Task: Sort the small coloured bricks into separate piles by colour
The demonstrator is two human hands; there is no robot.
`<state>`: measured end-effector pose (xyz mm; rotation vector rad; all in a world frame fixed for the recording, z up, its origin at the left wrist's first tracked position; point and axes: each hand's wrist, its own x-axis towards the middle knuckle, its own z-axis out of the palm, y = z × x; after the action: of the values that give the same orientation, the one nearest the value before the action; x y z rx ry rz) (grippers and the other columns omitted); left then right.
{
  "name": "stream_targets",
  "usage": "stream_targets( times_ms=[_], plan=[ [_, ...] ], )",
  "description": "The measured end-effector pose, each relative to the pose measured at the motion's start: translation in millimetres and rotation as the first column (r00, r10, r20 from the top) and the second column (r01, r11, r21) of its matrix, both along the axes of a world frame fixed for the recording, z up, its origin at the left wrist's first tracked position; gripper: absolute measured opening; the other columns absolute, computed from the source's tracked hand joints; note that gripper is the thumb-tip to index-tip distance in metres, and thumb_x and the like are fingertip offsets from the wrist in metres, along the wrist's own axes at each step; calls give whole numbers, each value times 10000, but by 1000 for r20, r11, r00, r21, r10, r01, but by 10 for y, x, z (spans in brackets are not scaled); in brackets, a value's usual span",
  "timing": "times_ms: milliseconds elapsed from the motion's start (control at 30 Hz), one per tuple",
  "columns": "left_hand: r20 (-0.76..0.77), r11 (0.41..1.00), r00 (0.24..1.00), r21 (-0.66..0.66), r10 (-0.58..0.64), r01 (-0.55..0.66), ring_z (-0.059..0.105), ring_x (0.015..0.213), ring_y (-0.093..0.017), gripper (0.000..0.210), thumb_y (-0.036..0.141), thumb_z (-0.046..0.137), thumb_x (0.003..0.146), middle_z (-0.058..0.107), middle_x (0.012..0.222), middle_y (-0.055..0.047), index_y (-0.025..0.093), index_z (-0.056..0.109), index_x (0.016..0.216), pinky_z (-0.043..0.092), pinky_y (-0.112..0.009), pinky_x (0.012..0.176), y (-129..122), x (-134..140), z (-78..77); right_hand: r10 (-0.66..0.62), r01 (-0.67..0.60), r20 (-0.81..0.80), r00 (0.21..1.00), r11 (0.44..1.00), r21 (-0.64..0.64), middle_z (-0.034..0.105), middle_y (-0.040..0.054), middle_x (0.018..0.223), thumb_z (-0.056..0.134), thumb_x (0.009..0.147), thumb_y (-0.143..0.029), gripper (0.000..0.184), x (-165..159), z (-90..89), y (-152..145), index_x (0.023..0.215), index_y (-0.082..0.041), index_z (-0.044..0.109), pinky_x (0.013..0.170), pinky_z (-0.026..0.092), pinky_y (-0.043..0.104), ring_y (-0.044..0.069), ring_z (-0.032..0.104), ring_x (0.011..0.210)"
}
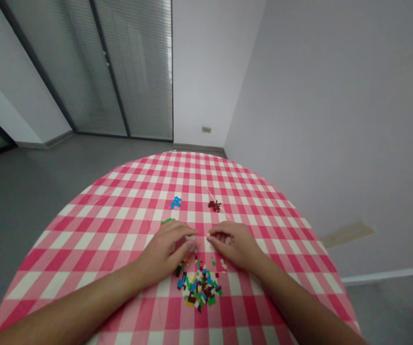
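Many small, mixed-colour toy bricks (pixel 201 287) lie in a loose pile on the checked tablecloth, in front of and between my wrists. My left hand (pixel 173 244) hovers at the pile's upper left, its fingers curved and parted from the thumb, with no piece visible in it. Across from it, my right hand (pixel 233 242) pinches a tiny whitish brick (pixel 208 235) between thumb and forefinger. A few loose pieces lie just below the fingertips. Part of a green group of bricks (pixel 168 221) shows behind my left hand, which hides the rest.
Farther back sit a blue cluster of bricks (pixel 175 202) and a dark brown cluster (pixel 214 206). The round table wears a red-and-white checked cloth (pixel 120 191). A pale wall (pixel 336 120) stands to the right, and a glass partition with blinds (pixel 137 72) is beyond the table.
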<state>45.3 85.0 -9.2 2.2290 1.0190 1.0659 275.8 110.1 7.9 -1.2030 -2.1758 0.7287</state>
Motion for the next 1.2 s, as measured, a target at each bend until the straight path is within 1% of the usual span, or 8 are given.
stream_targets(
  times_ms=[100, 167, 300, 400, 533, 833, 1100, 1200],
  plan=[
    [17, 999, 999, -6, 37, -37, 584, 987, -207, 198, 172, 531, 932, 648, 1037, -66, 197, 635, 1098, 469, -389, 882, 15, -29, -32, -239, 233, 159, 958, 971, 55, 750, 77, 836, 601, 836, -265, 160, 241, 24, 202, 859, -188, 739, 663, 474, 293, 205, 667, 727],
    [20, 999, 999, -18, 37, -36, 587, 976, -205, 191, 166, 525, 927, 640, 1023, -66, 198, 650, 1069, 480, -388, 872, 19, -44, -48, -341, 331, 262, 903, 940, 83, 749, 87, 817, 580, 842, -278, 193, 409, 8, 340, 839, -177, 744, 661, 463, 306, 223, 669, 734],
    [14, 1000, 1000, -21, 21, -21, 589, 963, -204, 198, 145, 522, 908, 635, 1005, -63, 210, 673, 1019, 493, -385, 856, 19, -59, -57, -418, 430, 362, 833, 902, 51, 748, 98, 781, 595, 789, -224, 172, 648, -80, 522, 811, -155, 751, 646, 462, 298, 222, 673, 715],
    [12, 1000, 1000, -14, 14, -14, 595, 950, -198, 192, 137, 527, 898, 638, 991, -54, 214, 678, 988, 497, -380, 851, 26, -68, -58, -402, 437, 356, 844, 899, -20, 753, 102, 792, 611, 785, -258, 180, 732, -136, 566, 803, -157, 759, 630, 469, 294, 223, 682, 718],
    [29, 1000, 999, -10, 21, -21, 603, 937, -190, 199, 127, 521, 892, 639, 980, -48, 214, 679, 976, 505, -380, 846, 46, -83, -63, -384, 429, 324, 865, 900, -79, 763, 108, 831, 638, 775, -288, 212, 769, -157, 563, 875, -157, 770, 619, 487, 297, 226, 694, 713],
    [59, 1000, 998, 8, 30, -30, 615, 890, -186, 196, 125, 525, 877, 646, 934, -49, 205, 688, 950, 517, -378, 803, 69, -80, -51, -386, 393, 292, 875, 919, 37, 766, 111, 919, 574, 834, -260, 252, 676, -179, 549, 948, -149, 769, 734, 508, 327, 246, 703, 830],
    [31, 1000, 999, 12, 28, -29, 616, 886, -189, 198, 130, 525, 873, 659, 930, -47, 216, 689, 942, 518, -375, 802, 66, -86, -55, -457, 449, 306, 835, 888, 101, 765, 116, 956, 567, 862, -292, 274, 645, -239, 608, 994, -160, 767, 782, 504, 337, 258, 702, 866],
    [39, 1000, 999, 1, 24, -24, 620, 886, -191, 201, 127, 531, 863, 661, 925, -46, 216, 692, 943, 519, -377, 806, 63, -86, -49, -481, 470, 288, 828, 876, 111, 761, 118, 961, 569, 861, -302, 292, 617, -187, 583, 1032, -154, 752, 773, 500, 338, 254, 697, 862]
  ],
)
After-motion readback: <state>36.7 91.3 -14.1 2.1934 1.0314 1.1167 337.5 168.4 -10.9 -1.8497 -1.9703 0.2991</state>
